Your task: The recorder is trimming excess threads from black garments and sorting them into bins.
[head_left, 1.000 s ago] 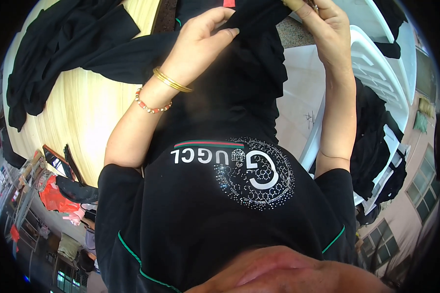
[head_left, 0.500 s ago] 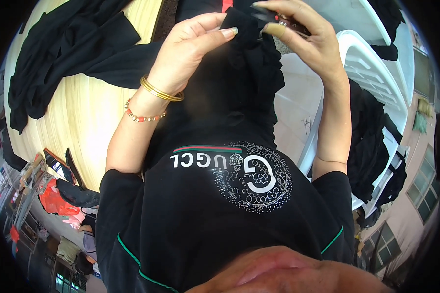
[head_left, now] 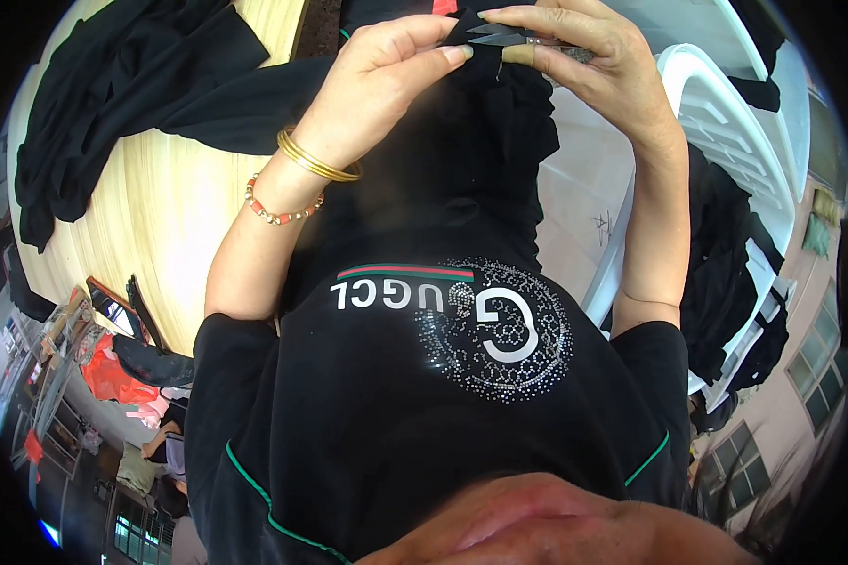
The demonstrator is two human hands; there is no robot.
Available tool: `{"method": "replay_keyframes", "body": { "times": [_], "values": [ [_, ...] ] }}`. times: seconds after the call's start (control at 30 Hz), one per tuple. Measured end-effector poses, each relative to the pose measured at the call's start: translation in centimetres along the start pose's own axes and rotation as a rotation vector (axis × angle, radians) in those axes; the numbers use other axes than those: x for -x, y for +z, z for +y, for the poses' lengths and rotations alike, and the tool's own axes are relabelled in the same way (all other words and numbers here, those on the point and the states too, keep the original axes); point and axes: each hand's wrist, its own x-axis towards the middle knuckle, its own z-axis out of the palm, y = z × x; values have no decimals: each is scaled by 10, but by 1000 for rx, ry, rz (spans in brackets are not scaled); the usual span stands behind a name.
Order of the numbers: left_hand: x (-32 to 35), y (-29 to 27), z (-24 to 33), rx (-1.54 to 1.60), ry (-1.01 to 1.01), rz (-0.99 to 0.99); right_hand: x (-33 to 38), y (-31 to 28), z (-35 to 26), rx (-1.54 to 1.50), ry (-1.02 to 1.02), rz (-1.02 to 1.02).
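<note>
My left hand (head_left: pixel 395 66) is closed, thumb against fingers, pinching an edge of black fabric (head_left: pixel 504 118) at the top middle. The rest of that cloth hangs down over my lap, against my black shirt. In my right hand (head_left: pixel 598 56) is a pair of small thread snips (head_left: pixel 501 39), held between thumb and fingers. Their pointed metal blades reach left to the cloth, right beside my left fingertips. A pale wrap covers part of my right thumb. Whether the blades touch the cloth I cannot tell.
On the left, more black cloth (head_left: pixel 94 113) lies across a light wooden table (head_left: pixel 160 226). White plastic chairs (head_left: pixel 697 94) stand on the right, with black garments (head_left: pixel 725 273) piled there. Red bags (head_left: pixel 113 372) and another person (head_left: pixel 167 452) show at the lower left.
The snips have turned, and their blades now point left against the fabric edge by my left fingertips. Both hands have shifted slightly and come closer together.
</note>
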Motion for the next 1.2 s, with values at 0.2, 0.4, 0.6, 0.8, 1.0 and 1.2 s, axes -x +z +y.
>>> {"method": "replay_keyframes", "body": {
  "times": [0.2, 0.4, 0.6, 0.8, 1.0, 1.2],
  "values": [
    [1, -6, 4, 19, -18, 15, -7, 2, 2, 16, -56, -7],
    [8, -17, 51, 38, -108, 75, 10, -9, 25, -14, -15, 253],
    [63, -196, 213, 78, 362, 234, 28, -20, 48, -86, 89, 728],
    [251, -411, 329, -359, 360, 1523, 13, -23, 59, -210, 158, 768],
    [183, -360, 151, -781, -343, 1426, 21, -22, 54, -263, 201, 771],
    [43, -339, 22, -1135, -412, 1251, 33, -28, 47, -563, 344, 964]
  ]
}}
